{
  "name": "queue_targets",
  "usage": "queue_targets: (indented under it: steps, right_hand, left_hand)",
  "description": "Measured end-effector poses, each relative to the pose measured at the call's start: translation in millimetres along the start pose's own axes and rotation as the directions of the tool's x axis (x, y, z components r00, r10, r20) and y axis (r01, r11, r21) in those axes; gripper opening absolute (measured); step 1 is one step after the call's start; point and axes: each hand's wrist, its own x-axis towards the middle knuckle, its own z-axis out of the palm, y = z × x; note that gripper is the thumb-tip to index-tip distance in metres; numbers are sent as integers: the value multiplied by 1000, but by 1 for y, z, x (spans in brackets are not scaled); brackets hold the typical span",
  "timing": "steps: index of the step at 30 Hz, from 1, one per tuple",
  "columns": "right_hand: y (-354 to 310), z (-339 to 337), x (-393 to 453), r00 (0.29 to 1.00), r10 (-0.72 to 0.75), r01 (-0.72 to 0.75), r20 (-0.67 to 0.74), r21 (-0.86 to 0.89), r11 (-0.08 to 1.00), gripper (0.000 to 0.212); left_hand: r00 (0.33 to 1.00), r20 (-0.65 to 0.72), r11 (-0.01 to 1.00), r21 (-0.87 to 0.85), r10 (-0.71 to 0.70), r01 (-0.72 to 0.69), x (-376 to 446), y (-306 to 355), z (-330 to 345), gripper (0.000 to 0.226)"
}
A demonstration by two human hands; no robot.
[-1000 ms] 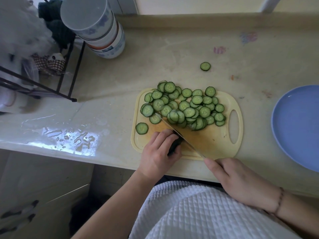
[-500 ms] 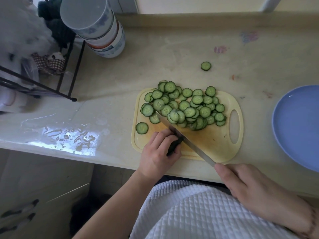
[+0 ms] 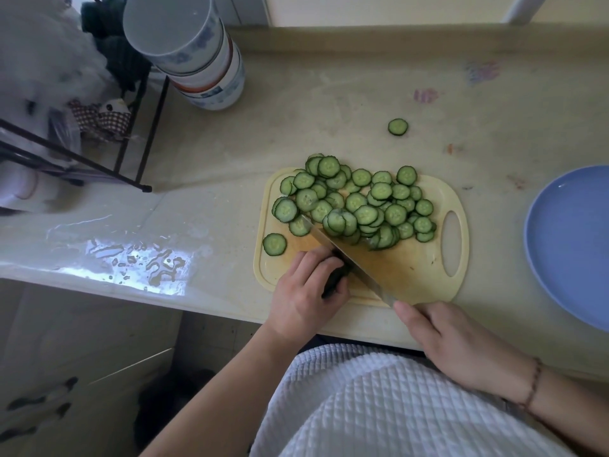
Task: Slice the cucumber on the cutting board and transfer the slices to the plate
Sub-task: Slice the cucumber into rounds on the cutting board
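The left hand (image 3: 304, 291) has its fingers (image 3: 316, 263) curled round a dark cucumber stub (image 3: 334, 280), pressing it on the near part of the board (image 3: 412, 268). The right hand (image 3: 458, 344) grips one knife (image 3: 346, 257), forefinger stretched along the blade's back; the handle is hidden in the palm. The blade runs slantwise from the near edge of the board up toward its left side, its edge just beside the stub and its tip under the heap of slices (image 3: 356, 202).

The slices are too many and too overlapped to count surely; perhaps forty lie piled on the far half of the one yellow board. One slice (image 3: 274, 244) lies apart at the board's left edge, and one more stray slice (image 3: 397, 127) sits off the board on the tabletop (image 3: 313, 127), toward the far edge. One blue plate (image 3: 566, 245) stands at the right edge of the tabletop, well apart from the board, nothing on what shows of it.

At the far left corner stands a stack of bowls (image 3: 194, 57), beside a black wire rack (image 3: 141, 133) with blurred cloths and bags behind it. A wet sheen (image 3: 138, 262) lies near the tabletop's front edge, left of the board. A white waffle cloth (image 3: 379, 407) covers the person's front.
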Motion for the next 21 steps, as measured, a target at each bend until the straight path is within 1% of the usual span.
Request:
queue_targets:
  steps: [5, 9, 12, 18, 21]
  right_hand:
    - [1, -6, -6, 1000, -11, 11, 0, 15, 1000, 62]
    - [2, -13, -19, 1000, -12, 11, -18, -5, 1000, 76]
    - [2, -16, -26, 1000, 1, -1, -19, -30, 1000, 81]
    - [-1, -18, -33, 999, -3, 2, -35, -39, 999, 74]
    - [-3, -19, -33, 1000, 3, -4, -29, -50, 999, 63]
  left_hand:
    - [999, -40, 1000, -12, 8, -8, -2, -2, 1, 22]
    - [998, -63, 1000, -18, -4, 3, -3, -1, 2, 30]
    - [997, -73, 1000, -6, -3, 3, -3, 0, 2, 32]
    - [997, -72, 1000, 0, -4, 4, -3, 0, 3, 29]
    - [997, -75, 1000, -2, -2, 1, -2, 0, 2, 30]
